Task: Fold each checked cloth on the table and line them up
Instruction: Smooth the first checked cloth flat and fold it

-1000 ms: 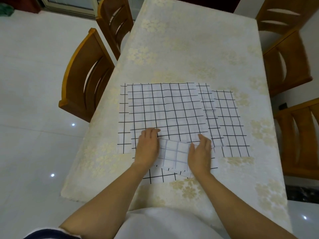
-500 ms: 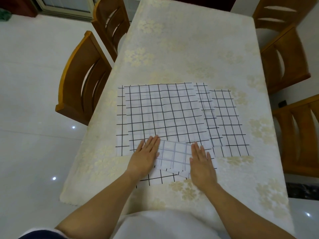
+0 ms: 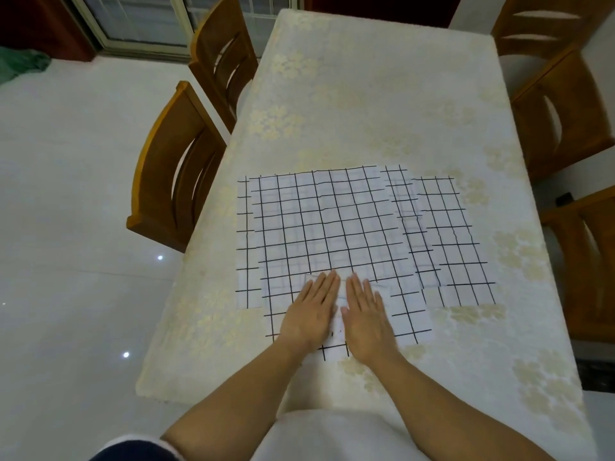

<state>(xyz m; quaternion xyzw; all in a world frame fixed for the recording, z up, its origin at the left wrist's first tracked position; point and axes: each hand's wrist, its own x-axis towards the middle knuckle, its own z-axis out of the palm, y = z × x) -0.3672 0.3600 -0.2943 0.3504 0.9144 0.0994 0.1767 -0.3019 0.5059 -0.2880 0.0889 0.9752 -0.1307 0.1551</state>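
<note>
Several white cloths with a black check lie overlapping on the table (image 3: 382, 104). The biggest spread cloth (image 3: 326, 224) fills the middle. A narrower one (image 3: 456, 244) pokes out at the right and a strip of another (image 3: 245, 244) at the left. A small folded piece (image 3: 339, 294) lies on the near edge of the stack, mostly hidden under my hands. My left hand (image 3: 312, 311) and my right hand (image 3: 366, 314) lie flat side by side on it, fingers straight, pressing down.
Wooden chairs stand close on both sides: two on the left (image 3: 176, 168) (image 3: 223, 58) and several on the right (image 3: 559, 108). The table's far half shows only the floral tablecloth. White tiled floor (image 3: 66, 227) spreads to the left.
Both hands have slid together toward the middle of the small folded piece and now cover nearly all of it. The view has shifted slightly back.
</note>
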